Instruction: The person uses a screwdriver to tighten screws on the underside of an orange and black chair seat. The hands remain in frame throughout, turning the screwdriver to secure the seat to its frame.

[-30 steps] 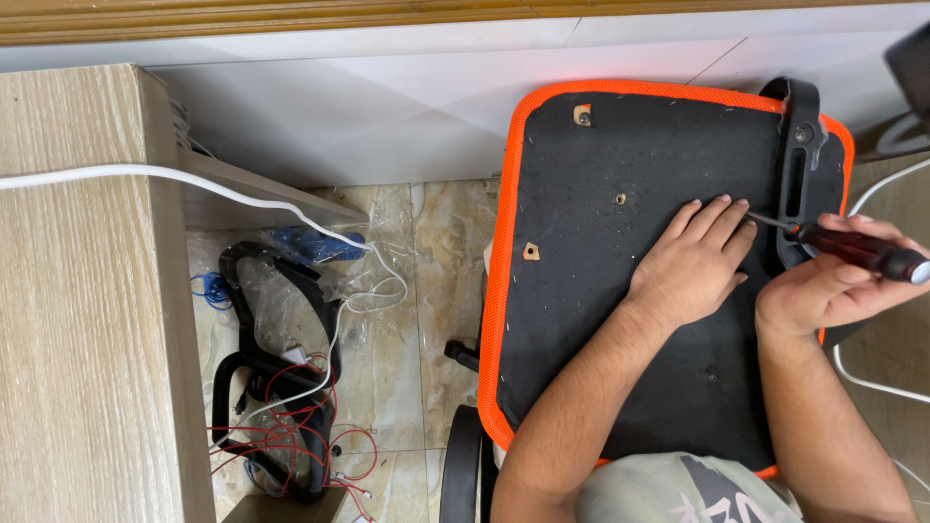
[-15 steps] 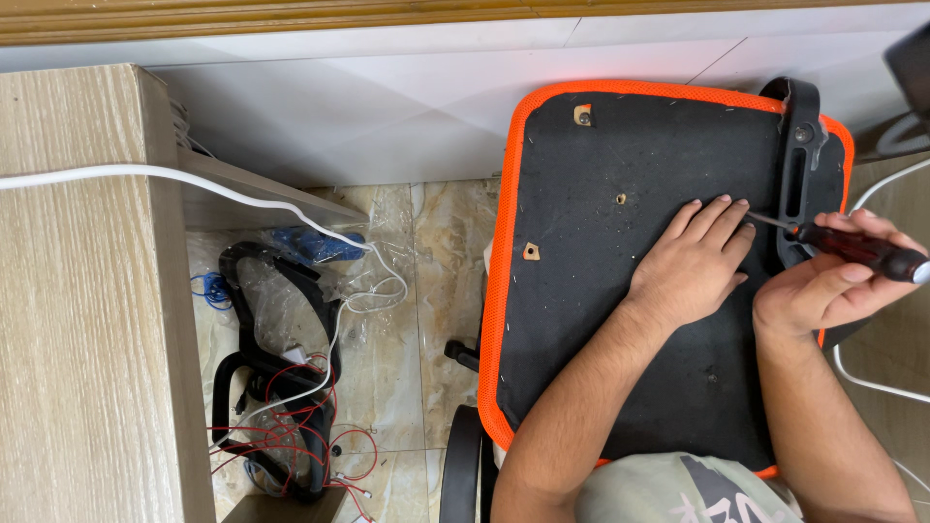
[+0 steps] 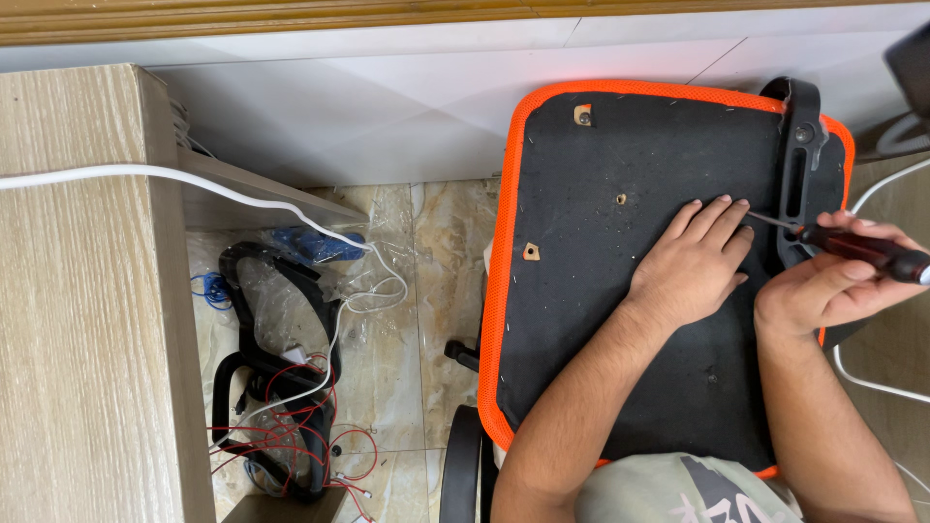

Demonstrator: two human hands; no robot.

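Note:
An upturned chair seat [image 3: 601, 291], black underneath with an orange rim, lies in front of me. My left hand [image 3: 693, 261] rests flat on it, fingers spread toward a black armrest bracket [image 3: 799, 165] at the seat's right edge. My right hand [image 3: 823, 286] grips a screwdriver [image 3: 862, 250] with a dark red and black handle. Its metal tip points left at the bracket, just beside my left fingertips. What the tip touches is hidden by the fingers.
A light wooden panel [image 3: 77, 320] stands at the left with a white cable [image 3: 194, 179] over it. On the tiled floor lie a black chair part [image 3: 281, 358] in plastic wrap, red wires [image 3: 291, 436] and a blue object [image 3: 315, 244]. White cables [image 3: 872, 383] run at the right.
My right hand has shifted slightly around the screwdriver handle, which sits a touch lower and flatter. My left hand and the seat have not moved.

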